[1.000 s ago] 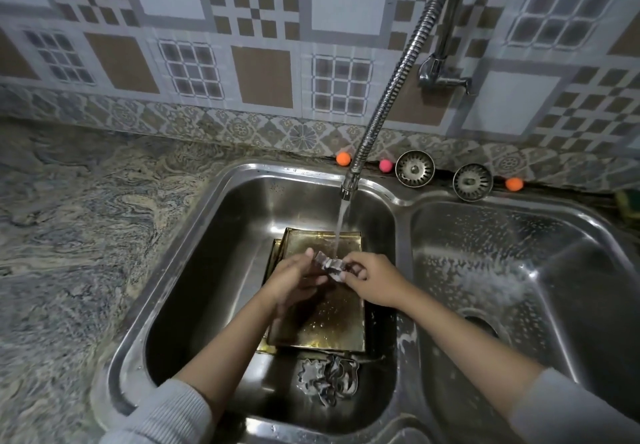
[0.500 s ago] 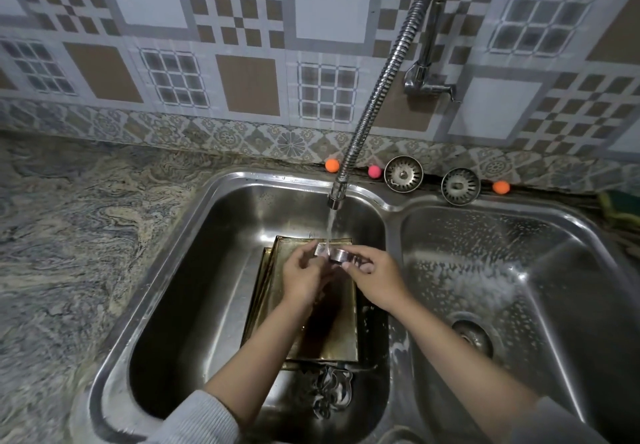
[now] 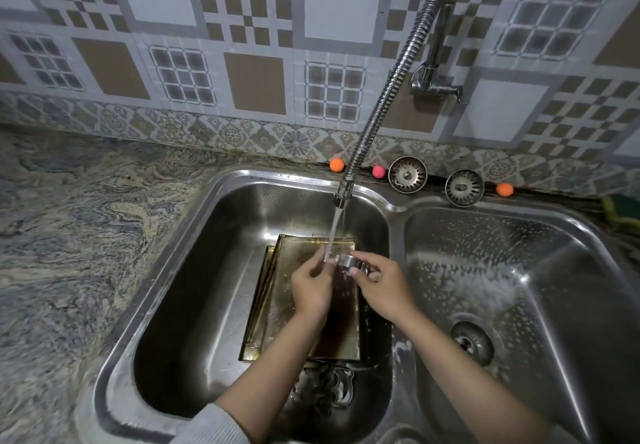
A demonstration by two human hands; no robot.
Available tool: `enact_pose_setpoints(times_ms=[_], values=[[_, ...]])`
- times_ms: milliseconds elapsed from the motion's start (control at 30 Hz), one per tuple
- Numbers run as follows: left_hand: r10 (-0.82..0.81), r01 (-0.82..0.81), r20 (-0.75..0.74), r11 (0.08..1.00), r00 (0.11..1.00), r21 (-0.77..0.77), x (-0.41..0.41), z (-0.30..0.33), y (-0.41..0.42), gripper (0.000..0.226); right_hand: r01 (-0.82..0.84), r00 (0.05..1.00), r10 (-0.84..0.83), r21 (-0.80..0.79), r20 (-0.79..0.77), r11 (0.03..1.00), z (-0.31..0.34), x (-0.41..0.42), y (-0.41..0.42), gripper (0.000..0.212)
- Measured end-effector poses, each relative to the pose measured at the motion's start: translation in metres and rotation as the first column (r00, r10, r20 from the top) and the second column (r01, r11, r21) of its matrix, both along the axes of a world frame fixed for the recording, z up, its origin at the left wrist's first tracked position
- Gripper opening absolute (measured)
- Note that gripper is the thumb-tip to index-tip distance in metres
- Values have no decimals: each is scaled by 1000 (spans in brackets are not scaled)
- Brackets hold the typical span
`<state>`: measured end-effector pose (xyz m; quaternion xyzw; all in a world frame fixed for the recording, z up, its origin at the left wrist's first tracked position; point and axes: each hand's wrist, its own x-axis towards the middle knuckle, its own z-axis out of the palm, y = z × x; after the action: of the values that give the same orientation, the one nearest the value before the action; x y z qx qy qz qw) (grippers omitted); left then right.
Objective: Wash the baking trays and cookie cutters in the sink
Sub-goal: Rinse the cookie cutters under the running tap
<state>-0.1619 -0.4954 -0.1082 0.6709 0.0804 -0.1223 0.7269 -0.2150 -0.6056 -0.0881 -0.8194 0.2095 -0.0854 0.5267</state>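
Rinsing is the step in hand: you hold one cookie cutter (image 3: 344, 259) under the stream from the flexible tap (image 3: 381, 104), above the left basin of the sink (image 3: 207, 270). Your right hand (image 3: 382, 284) has the firmer grip, thumb and fingers pinching the cutter's right end. Your left hand (image 3: 311, 288) meets the metal at its left end with its fingertips, though the water blurs just how they close on it. The cutter lies with its long axis running left to right between both hands, and the water strikes its left part, so the side under your right fingers looks least rinsed. To my eye the coming move turns on that: slide or rotate the piece leftward through the stream, letting the left hand take over.

Below your hands the baking trays (image 3: 304, 336) lie stacked flat on the basin floor, and more cookie cutters (image 3: 332, 388) sit in a heap just nearer you, touching the trays' near edge. They appear still unwashed, so much remains.
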Motion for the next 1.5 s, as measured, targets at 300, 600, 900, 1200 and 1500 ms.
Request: enact_pose_setpoints(times_ms=[300,600,900,1200,1500], values=[[-31,28,-27,995,999,-99,0,5,1,32,23,999,-25,63,31,998,5,-6,-6,34],[143,-146,-34,985,989,-90,21,4,45,28,-13,996,46,383,-79,924,4,35,31,20],[286,-288,77,957,955,17,33,9,69,32,357,906,-9,754,-423,551,21,89,71,13],[188,-190,-37,980,981,-59,31,9,43,24,366,920,-71,782,-384,505,16,97,50,14],[57,-66,-108,995,993,-74,29,6,11,22,266,929,-36,597,-368,757,24,62,0,9]])
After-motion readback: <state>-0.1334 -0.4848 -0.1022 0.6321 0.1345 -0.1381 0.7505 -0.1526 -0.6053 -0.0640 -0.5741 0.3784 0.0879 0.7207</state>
